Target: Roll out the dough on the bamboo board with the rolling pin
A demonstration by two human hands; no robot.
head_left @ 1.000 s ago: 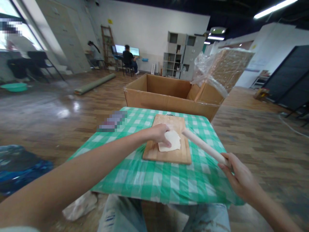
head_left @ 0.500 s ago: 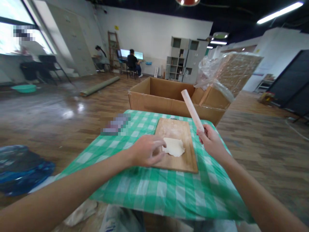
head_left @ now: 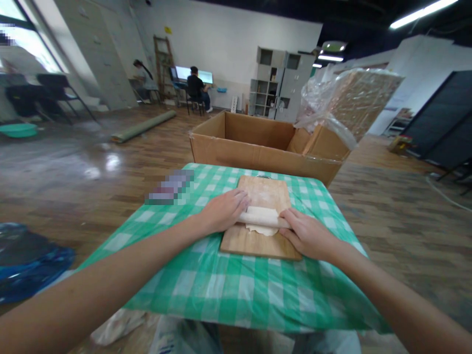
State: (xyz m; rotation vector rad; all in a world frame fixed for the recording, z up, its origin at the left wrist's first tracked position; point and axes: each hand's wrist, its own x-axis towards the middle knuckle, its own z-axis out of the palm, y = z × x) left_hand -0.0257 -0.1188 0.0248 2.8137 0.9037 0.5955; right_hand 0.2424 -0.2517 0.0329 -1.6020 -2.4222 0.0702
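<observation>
A pale wooden rolling pin lies crosswise over a flat sheet of dough, whose lower edge shows below it. My left hand is closed over the pin's left end, and my right hand grips its right end. Beneath the dough is a wooden cutting board dusted with white at its far part. The board rests on a table with a green and white checked cloth.
Beyond the table stands a large open cardboard box with plastic wrap at its right. A blurred-out flat item lies on the cloth's left side. A blue plastic bag is on the floor at left. Several people sit farther back.
My right hand has lowered the rolling pin from upright in the air onto the dough. My left hand has left the dough's edge and taken the pin's left end.
</observation>
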